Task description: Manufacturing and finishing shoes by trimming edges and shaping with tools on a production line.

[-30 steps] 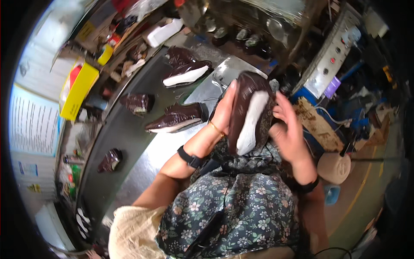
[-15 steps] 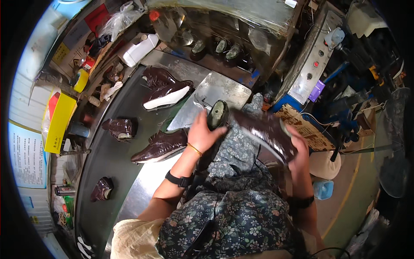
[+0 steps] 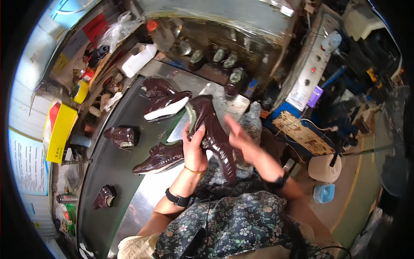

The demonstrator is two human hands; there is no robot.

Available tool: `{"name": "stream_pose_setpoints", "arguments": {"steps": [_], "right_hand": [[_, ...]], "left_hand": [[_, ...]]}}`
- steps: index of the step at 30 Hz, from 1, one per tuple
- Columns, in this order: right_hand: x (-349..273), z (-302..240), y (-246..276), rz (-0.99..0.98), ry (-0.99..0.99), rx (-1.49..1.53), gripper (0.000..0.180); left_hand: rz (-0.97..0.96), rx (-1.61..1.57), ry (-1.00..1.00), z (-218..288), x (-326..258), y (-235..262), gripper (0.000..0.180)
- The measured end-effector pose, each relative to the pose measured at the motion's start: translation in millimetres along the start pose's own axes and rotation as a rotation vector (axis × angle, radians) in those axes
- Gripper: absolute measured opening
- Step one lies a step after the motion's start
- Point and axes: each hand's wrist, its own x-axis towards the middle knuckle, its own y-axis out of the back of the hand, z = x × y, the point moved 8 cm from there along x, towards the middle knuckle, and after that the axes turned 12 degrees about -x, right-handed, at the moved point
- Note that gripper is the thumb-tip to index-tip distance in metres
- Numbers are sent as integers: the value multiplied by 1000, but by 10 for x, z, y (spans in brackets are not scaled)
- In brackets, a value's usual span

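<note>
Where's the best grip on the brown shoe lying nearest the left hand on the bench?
Probably across the middle of the brown shoe, coming from above. It lies on the dark bench with its pointed toe to the left and its back near the left hand, so the narrow waist is free on both sides.

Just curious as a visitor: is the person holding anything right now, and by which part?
Yes: a glossy dark brown leather shoe. The left hand grips it along its side, near the middle; the right hand is blurred beside it, so its hold cannot be told.
</note>
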Motion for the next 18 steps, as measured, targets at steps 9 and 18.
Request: {"name": "stream_pose_setpoints", "arguments": {"steps": [9,18], "right_hand": [[-1587,-1696,1928,525,60,-340,81],[-2556,-3071,4284,1306,-228,-1547,78]], "left_hand": [[-949,654,311,-542,-900,-583,58],[-316,679,240,-101,-427,727,27]]}}
